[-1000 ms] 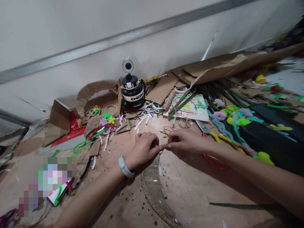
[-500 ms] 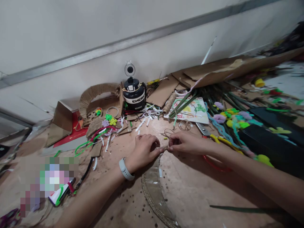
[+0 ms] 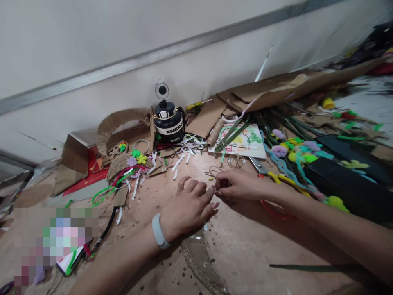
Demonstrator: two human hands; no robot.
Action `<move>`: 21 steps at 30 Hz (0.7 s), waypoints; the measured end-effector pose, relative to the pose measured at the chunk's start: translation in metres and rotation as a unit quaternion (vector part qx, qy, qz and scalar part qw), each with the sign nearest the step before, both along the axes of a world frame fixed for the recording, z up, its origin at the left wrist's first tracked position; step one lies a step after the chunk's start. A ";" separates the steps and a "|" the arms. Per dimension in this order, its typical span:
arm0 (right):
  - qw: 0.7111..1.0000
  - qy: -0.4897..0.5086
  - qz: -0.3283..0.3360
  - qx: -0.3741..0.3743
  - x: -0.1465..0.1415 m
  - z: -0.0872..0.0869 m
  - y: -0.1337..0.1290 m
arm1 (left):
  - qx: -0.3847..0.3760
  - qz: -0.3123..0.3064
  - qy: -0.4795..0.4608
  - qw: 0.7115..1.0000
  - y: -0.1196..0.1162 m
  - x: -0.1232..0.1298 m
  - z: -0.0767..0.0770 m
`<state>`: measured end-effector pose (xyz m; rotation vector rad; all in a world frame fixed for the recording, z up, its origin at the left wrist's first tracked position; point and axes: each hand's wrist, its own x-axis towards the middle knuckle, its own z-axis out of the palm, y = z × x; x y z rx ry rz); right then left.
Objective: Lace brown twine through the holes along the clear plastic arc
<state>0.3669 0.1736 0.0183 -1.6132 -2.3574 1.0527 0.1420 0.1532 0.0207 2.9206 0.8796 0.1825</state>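
Note:
A curved strip (image 3: 203,264) edged with brown twine and covered by clear, shiny tape lies on the table in front of me. My left hand (image 3: 190,207) rests over its far end, fingers apart, hiding that end. Just right of those fingertips, my right hand (image 3: 233,184) pinches thumb to forefinger on what looks like thin brown twine (image 3: 215,168); the pinched bit itself is hardly visible. A small yellow-green scrap (image 3: 211,178) sits close to both hands. Scissors (image 3: 258,166) with red handles lie partly under my right forearm.
Behind the hands stand a black bottle (image 3: 168,123) and a twine-wrapped arch (image 3: 121,119). A twine spool (image 3: 215,133) leans by a painted sheet (image 3: 256,141). Fuzzy flowers (image 3: 302,149) and black boxes (image 3: 340,184) crowd the right. A green leaf strip (image 3: 307,268) lies near the front.
My left hand's fingers have spread and its thumb has come away from the pinch beside my right hand. My right hand stays pinched in nearly the same place. The view has shifted slightly.

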 end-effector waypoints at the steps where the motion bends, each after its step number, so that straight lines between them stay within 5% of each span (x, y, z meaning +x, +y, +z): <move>1: 1.000 -0.001 0.000 0.003 0.000 -0.001 0.000 | 0.007 -0.001 0.003 1.000 0.000 0.001 -0.001; 21: 1.000 0.015 -0.011 -0.009 -0.004 0.007 -0.002 | -0.035 0.019 -0.008 0.999 0.009 -0.014 0.011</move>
